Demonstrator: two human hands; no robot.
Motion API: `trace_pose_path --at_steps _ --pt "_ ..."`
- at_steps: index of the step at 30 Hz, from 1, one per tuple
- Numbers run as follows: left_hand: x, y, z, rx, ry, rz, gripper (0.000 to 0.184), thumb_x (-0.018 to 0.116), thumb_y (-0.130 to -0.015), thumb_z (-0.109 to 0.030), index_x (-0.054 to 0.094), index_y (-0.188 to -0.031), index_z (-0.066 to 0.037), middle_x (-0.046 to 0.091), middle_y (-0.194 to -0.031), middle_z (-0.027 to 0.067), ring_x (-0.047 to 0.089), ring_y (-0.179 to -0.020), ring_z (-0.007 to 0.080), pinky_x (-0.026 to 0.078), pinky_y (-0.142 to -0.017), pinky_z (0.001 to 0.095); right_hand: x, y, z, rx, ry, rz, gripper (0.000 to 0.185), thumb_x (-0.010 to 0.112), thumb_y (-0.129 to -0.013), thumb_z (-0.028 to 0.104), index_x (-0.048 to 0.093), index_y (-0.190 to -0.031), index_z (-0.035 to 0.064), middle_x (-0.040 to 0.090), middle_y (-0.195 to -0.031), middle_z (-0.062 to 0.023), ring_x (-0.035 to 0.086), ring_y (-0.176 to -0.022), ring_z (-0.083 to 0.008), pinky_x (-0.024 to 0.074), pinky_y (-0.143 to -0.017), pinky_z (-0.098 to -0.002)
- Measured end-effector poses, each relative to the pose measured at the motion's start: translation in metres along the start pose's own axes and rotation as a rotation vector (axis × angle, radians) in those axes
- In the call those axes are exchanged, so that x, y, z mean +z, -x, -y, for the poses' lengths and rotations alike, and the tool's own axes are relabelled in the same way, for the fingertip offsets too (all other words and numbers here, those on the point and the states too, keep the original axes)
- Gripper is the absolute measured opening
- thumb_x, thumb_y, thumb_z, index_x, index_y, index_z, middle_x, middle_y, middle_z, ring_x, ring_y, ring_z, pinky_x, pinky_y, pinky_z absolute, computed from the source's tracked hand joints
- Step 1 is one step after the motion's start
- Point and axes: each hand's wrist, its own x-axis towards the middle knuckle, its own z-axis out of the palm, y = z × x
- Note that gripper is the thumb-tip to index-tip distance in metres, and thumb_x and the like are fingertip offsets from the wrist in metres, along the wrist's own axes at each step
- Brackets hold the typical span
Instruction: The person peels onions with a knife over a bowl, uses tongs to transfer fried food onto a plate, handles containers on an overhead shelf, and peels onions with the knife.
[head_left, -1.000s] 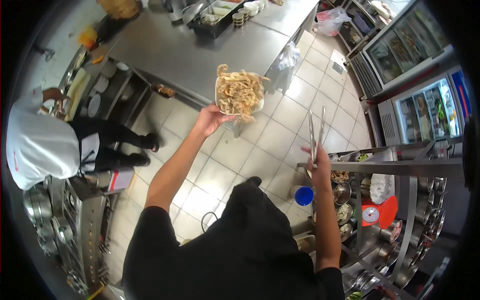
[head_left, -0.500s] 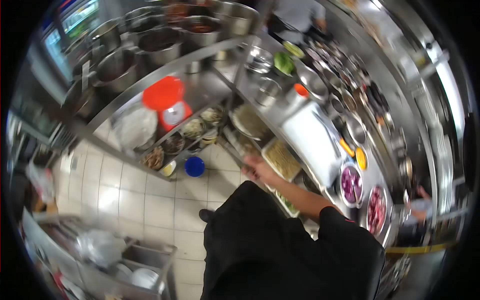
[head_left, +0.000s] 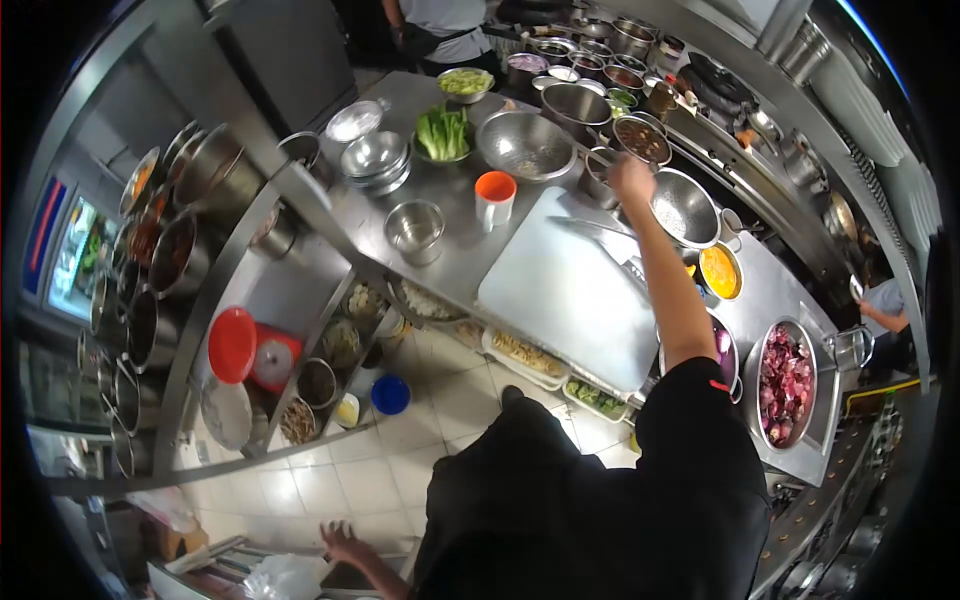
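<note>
My right hand [head_left: 632, 180] reaches across the steel counter with its fingers curled, between a small pot and a perforated bowl [head_left: 685, 208]. Whatever it may hold is hidden. A pot of brown sauce [head_left: 642, 139] stands just beyond it. Under my right forearm lie a white cutting board [head_left: 565, 290] and a long metal utensil [head_left: 590, 225]. At the lower left, my left hand [head_left: 343, 543] is held out with spread fingers, nothing in it, near a plastic bag [head_left: 283, 578].
The counter [head_left: 455, 255] carries bowls, leafy greens [head_left: 442, 133], an orange-and-white container [head_left: 495, 195] and red onions [head_left: 785, 385]. Shelves with pots and a red scale [head_left: 275, 358] stand left. A blue-topped bucket [head_left: 390, 394] is on the floor. Two other people stand beyond the counters.
The view has swung round to the counter. My left hand no longer has the container of shredded food, and the tongs seen in my right hand are out of sight. My right arm now extends farther over the counter.
</note>
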Motion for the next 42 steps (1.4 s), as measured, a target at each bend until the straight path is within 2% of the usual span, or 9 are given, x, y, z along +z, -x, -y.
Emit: trace_pose_path --at_steps 9,13,17,18,21,24,35,39,42 --pt "0.205 0.084 0.010 -0.335 -0.463 1.062 0.046 0.058 -0.086 -0.016 0.050 -0.128 0.001 0.062 -0.111 0.0116 0.060 -0.102 0.0204 0.047 -0.085 0.0276 0.058 -0.126 -0.105 -0.508 0.327 -0.062 0.020 0.055 -0.082 0.022 0.069 -0.094 0.0126 0.067 -0.093 -0.0063 0.058 -0.096 -0.0241 0.0417 -0.080 -0.0457" --pt "0.277 0.097 0.079 -0.068 -0.857 1.530 0.046 0.054 -0.089 -0.020 0.049 -0.130 0.000 0.059 -0.117 0.0140 0.055 -0.109 0.0248 0.042 -0.092 0.0317 -0.089 0.012 -0.056 -0.889 0.157 0.148 0.021 0.057 -0.080 0.021 0.059 -0.088 0.0014 0.058 -0.087 -0.0147 0.056 -0.097 -0.0335 0.0427 -0.090 -0.0467" --pt "0.321 0.115 0.107 0.063 -0.983 1.703 0.046 0.050 -0.092 -0.024 0.047 -0.132 -0.002 0.055 -0.124 0.0164 0.051 -0.116 0.0292 0.038 -0.098 0.0358 -0.329 0.127 -0.076 -1.173 -0.220 -0.356 0.022 0.069 -0.074 0.018 0.053 -0.062 0.0080 0.060 -0.079 -0.0081 0.062 -0.088 -0.0250 0.0479 -0.078 -0.0366" --pt "0.326 0.117 0.112 0.106 -0.985 1.739 0.046 0.049 -0.093 -0.025 0.047 -0.132 -0.002 0.055 -0.125 0.0170 0.050 -0.117 0.0303 0.036 -0.100 0.0368 -0.392 0.144 -0.074 -0.729 0.023 -0.260 0.015 0.068 -0.076 0.016 0.058 -0.077 0.0050 0.062 -0.089 -0.0105 0.062 -0.091 -0.0268 0.0486 -0.081 -0.0380" --pt "0.340 0.114 0.139 0.311 -0.899 1.851 0.047 0.047 -0.095 -0.028 0.046 -0.134 -0.003 0.052 -0.130 0.0188 0.046 -0.122 0.0337 0.033 -0.105 0.0399 -0.479 0.092 -0.119 -0.712 0.169 -0.886 0.042 0.065 -0.083 0.030 0.053 -0.115 0.0050 0.061 -0.114 -0.0125 0.059 -0.107 -0.0317 0.0447 -0.092 -0.0429" --pt "0.356 0.116 0.143 0.311 -0.831 1.888 0.047 0.046 -0.095 -0.030 0.046 -0.135 -0.004 0.051 -0.132 0.0202 0.046 -0.124 0.0347 0.033 -0.107 0.0411 -0.500 0.057 -0.157 -0.241 0.221 -0.559 0.064 0.065 -0.084 0.042 0.045 -0.139 0.0153 0.058 -0.127 -0.0123 0.057 -0.113 -0.0285 0.0392 -0.100 -0.0437" --pt "0.370 0.119 0.121 0.107 -0.722 1.636 0.048 0.059 -0.087 -0.037 0.056 -0.124 -0.006 0.058 -0.123 0.0187 0.054 -0.116 0.0329 0.042 -0.098 0.0395 -0.592 0.023 -0.297 -0.245 0.054 -0.455 0.060 0.071 -0.080 0.009 0.046 -0.134 -0.0005 0.050 -0.133 -0.0141 0.052 -0.118 -0.0223 0.0413 -0.098 -0.0334" --pt "0.404 0.111 0.090 0.226 -0.816 1.797 0.039 0.056 -0.084 -0.022 0.059 -0.119 -0.003 0.058 -0.119 0.0221 0.056 -0.108 0.0320 0.045 -0.090 0.0425 -0.533 0.052 -0.179 -0.120 0.296 -0.616 0.036 0.079 -0.070 0.016 0.064 -0.098 -0.0035 0.065 -0.085 -0.0102 0.061 -0.084 -0.0171 0.0456 -0.077 -0.0311" --pt "0.436 0.123 0.101 0.191 -0.872 1.792 0.039 0.056 -0.084 -0.022 0.059 -0.119 -0.003 0.058 -0.118 0.0218 0.057 -0.107 0.0321 0.045 -0.089 0.0426 -0.523 0.061 -0.158 0.017 -0.062 -0.412 0.022 0.069 -0.079 0.005 0.066 -0.099 -0.0018 0.067 -0.099 -0.0133 0.063 -0.093 -0.0213 0.0465 -0.084 -0.0351"
